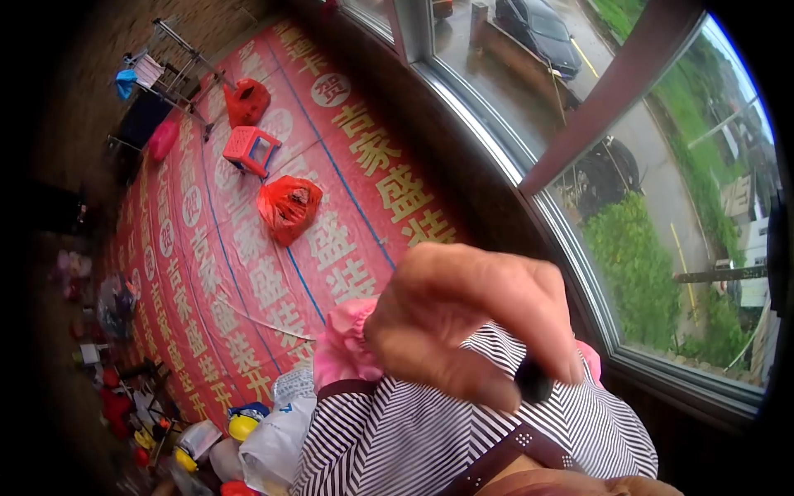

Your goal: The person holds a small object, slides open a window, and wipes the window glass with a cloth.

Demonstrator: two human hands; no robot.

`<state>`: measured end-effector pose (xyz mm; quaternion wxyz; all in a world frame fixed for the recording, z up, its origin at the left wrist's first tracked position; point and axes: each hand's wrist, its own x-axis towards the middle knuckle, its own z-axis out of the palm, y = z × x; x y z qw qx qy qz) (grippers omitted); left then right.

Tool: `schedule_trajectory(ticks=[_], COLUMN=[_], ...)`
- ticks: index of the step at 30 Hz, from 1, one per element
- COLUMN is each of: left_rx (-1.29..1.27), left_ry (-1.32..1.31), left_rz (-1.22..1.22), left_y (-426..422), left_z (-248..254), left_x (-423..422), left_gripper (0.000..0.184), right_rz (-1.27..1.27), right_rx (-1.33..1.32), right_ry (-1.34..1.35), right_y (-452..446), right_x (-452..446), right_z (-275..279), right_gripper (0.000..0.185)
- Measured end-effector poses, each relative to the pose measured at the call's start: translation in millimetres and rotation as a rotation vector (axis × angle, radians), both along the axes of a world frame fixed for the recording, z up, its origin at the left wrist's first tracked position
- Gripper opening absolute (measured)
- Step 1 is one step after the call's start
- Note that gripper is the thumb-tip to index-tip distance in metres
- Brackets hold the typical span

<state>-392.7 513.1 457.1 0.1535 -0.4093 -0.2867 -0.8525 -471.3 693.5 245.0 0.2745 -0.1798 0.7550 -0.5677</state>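
Observation:
My left hand (525,372) reaches across in front of the chest, its fingers curled and somewhat blurred. Between thumb and fingertip it pinches a small, dark, rounded object (534,383); what exactly it is cannot be made out. Behind the hand lies a black-and-white striped garment (397,430) with brown trim, and a pink sleeve (346,337) shows beside the wrist. My right hand cannot be made out; only a bit of pink cloth (590,360) shows on that side, and blurred skin lies along the bottom edge.
Red printed sheeting (223,273) covers the floor. On it are a red-and-blue stool (241,146), red plastic bags (289,208) and a metal-framed rack (178,70). White bags (277,438) and yellow-and-red items lie at lower left. A window (579,285) runs along the right.

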Motion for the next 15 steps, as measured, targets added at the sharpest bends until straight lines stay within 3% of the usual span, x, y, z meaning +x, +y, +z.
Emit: schedule_trajectory(ticks=[6, 11, 15], left_rx=[0.066, 0.140, -0.045], left_ry=[-0.028, 0.318, 0.088], left_rz=[0.114, 0.104, 0.129], left_y=[4, 19, 1], left_z=[17, 8, 9], left_x=[4, -60, -70], left_gripper=[0.024, 0.020, 0.030], right_rz=[0.136, 0.117, 0.126], right_rx=[0.008, 0.000, 0.003], right_ry=[0.054, -0.008, 0.001], right_y=[-26, -35, -36], right_x=[-27, -73, -107], right_z=[0, -19, -12], right_gripper=[0.033, 0.032, 0.032])
